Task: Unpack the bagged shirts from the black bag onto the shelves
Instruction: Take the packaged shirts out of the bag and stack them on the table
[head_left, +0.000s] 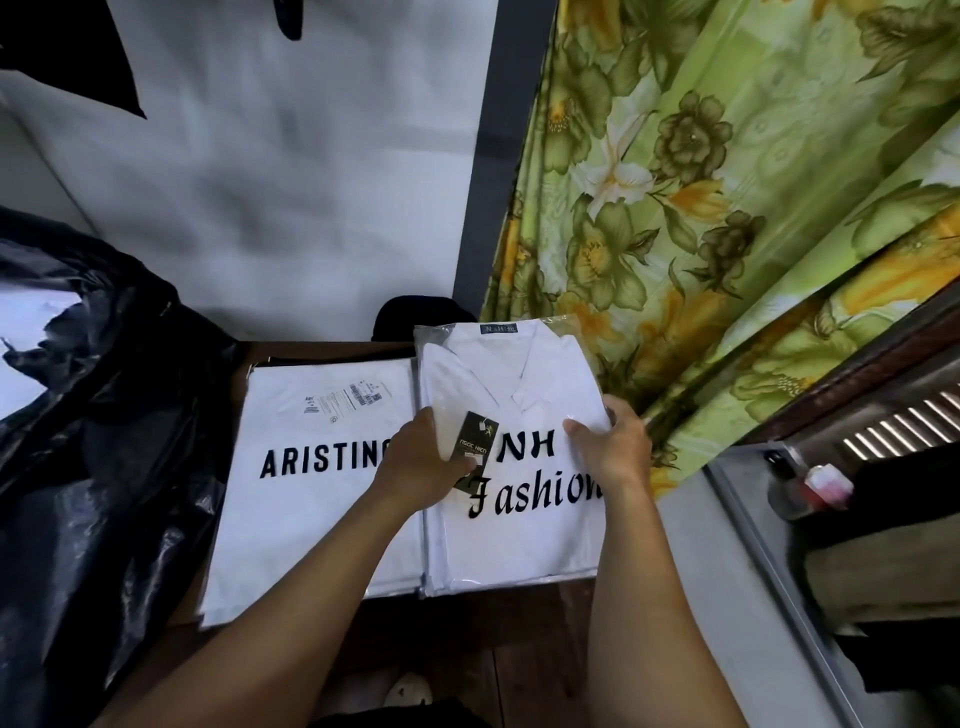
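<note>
A white collared shirt in a clear bag (493, 374) with a black hang tag is held between both hands over a bagged shirt printed "NH Fashion" (519, 540). My left hand (421, 462) grips its left edge, thumb on top near the tag. My right hand (615, 441) grips its right edge. Left of that pile lies a bagged white shirt printed "ARISTINO" (311, 499). Both piles rest on a dark wooden shelf (493, 639). The crumpled black bag (93, 441) stands open at the left, with something white showing inside.
A green and yellow floral curtain (727, 208) hangs at the right, touching the shirt piles. A white wall (285, 182) rises behind the shelf. A grey metal frame (753, 545) with a small pink bottle (826, 483) stands at the far right.
</note>
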